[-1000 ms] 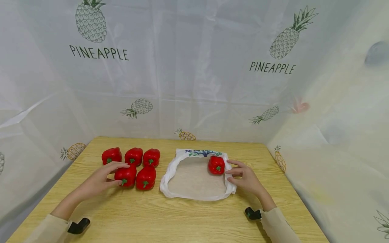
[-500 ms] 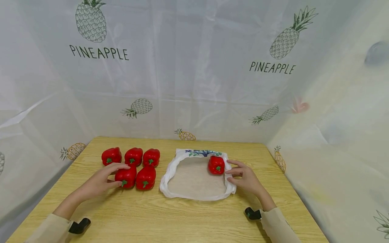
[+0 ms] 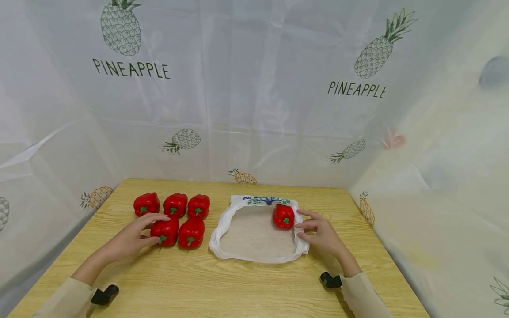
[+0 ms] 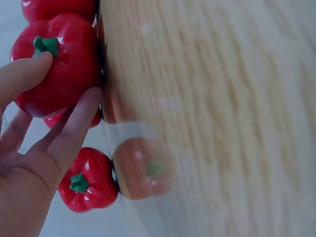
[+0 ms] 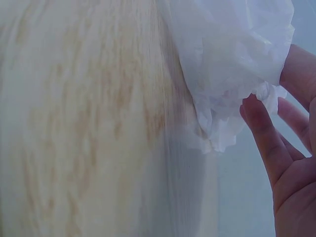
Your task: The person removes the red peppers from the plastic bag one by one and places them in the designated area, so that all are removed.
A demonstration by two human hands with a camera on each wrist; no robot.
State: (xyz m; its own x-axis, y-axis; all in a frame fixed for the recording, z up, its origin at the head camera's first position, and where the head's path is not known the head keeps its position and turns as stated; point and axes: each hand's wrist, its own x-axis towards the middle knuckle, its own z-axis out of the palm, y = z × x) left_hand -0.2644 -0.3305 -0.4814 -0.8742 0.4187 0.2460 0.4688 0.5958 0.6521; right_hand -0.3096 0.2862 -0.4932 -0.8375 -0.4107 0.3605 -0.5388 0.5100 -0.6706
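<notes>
My left hand (image 3: 134, 234) is at the front-left red bell pepper (image 3: 165, 231), its thumb on the green stem side and its fingers around the far side; in the left wrist view the thumb lies at the stem of that bell pepper (image 4: 69, 74). Right beside it sits another bell pepper (image 3: 191, 233). A white plastic bag (image 3: 223, 225) lies spread with its mouth facing up and its rim rolled. One bell pepper (image 3: 283, 216) rests inside, near the right wall. Spread fingers of my right hand (image 3: 321, 233) touch the bag's right side, seen closer as crinkled plastic (image 5: 232, 64).
Behind the left hand, a row of bell peppers stands on the wooden table (image 3: 238, 287): one at left (image 3: 146, 204), a middle pepper (image 3: 175, 205) and a right pepper (image 3: 198, 206). A pineapple-printed curtain (image 3: 254, 88) hangs past the table's back edge.
Both hands, the bell peppers and the bag look almost the same as before. Only a very slight shift of the whole head view shows.
</notes>
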